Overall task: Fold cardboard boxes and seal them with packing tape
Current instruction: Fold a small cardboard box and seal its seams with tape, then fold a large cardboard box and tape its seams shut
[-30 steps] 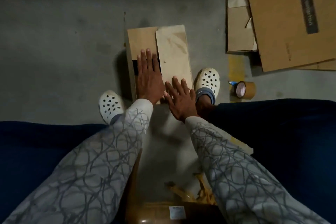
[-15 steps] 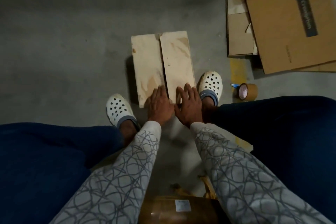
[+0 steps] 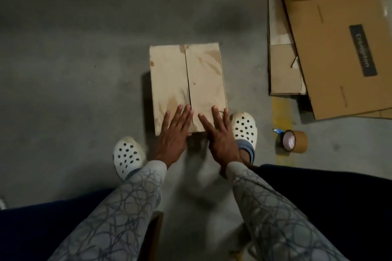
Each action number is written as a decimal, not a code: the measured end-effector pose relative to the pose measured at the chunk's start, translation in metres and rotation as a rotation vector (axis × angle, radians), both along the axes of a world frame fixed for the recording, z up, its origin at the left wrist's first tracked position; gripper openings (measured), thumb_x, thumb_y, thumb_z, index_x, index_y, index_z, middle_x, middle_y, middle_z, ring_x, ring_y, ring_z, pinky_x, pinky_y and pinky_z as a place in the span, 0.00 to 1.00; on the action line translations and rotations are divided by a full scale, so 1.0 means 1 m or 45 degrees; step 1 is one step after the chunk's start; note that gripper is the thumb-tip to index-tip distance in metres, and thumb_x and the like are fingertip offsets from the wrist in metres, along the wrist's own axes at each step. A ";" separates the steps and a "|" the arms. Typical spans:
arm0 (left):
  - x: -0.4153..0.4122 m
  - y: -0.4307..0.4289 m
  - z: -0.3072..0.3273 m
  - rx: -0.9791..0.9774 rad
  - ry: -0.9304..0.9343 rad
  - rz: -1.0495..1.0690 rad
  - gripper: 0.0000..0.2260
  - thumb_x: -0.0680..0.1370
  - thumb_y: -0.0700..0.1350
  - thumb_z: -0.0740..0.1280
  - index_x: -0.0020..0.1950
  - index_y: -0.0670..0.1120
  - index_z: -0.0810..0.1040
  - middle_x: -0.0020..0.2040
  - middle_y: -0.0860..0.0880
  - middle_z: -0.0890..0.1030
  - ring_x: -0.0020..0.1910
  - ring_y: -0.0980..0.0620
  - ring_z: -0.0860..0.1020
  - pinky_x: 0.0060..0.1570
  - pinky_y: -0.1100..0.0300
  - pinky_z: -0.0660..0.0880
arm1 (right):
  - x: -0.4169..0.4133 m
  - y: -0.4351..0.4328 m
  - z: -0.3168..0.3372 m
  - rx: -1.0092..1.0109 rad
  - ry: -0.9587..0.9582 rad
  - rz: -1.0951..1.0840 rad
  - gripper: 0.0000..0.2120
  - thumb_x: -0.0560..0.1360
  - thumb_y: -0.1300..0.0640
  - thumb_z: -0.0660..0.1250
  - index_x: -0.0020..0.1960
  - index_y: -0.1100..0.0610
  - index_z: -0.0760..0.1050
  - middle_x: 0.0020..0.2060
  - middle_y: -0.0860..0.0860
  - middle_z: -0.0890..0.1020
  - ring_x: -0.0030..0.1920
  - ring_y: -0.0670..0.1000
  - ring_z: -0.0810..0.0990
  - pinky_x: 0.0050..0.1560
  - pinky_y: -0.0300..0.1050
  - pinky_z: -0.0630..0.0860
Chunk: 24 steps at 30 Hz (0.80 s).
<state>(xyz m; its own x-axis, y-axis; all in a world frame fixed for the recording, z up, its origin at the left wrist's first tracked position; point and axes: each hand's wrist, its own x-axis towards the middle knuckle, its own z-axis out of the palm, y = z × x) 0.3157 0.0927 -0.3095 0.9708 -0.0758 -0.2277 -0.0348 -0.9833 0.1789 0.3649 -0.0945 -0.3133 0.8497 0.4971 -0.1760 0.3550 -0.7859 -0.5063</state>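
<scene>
Head view, sole entry.

- Cardboard box point(image 3: 186, 82): centre of frame, standing on the concrete floor point(image 3: 74, 70). The two top flaps are down and meet along a centre seam point(image 3: 188, 89). No tape shows on it.
- Left hand point(image 3: 172, 133): at the box's lower edge, on the left flap. Fingers straight, slightly apart, laid flat.
- Right hand point(image 3: 220, 135): on the right flap beside the seam. Fingers straight and spread, holding nothing.
- Tape roll point(image 3: 294, 141): right of centre on the floor, just past the white clog point(image 3: 244, 128), apart from both hands.
- Flattened cardboard point(image 3: 339, 38): upper right.

Step judged: levelling the flaps for sealing. To do it well, press both flaps flush so the edges butt without overlap. Leave the left hand pinning the seam and send the right, the nearer one, for the roll. Start the strip over the near edge.
</scene>
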 end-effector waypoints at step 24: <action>0.382 0.122 -0.040 0.013 -0.178 0.476 0.32 0.83 0.47 0.59 0.81 0.66 0.48 0.83 0.57 0.41 0.81 0.44 0.35 0.67 0.20 0.52 | 0.388 0.153 -0.055 0.215 -0.490 -0.111 0.26 0.78 0.58 0.53 0.73 0.50 0.74 0.77 0.62 0.64 0.79 0.70 0.50 0.77 0.67 0.58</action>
<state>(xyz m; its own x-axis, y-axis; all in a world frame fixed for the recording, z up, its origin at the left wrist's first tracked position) 0.6981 0.2144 -0.3494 0.9525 0.2906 -0.0907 0.3029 -0.9343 0.1882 0.7529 0.0585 -0.3684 0.8778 0.4149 0.2395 0.4787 -0.7389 -0.4742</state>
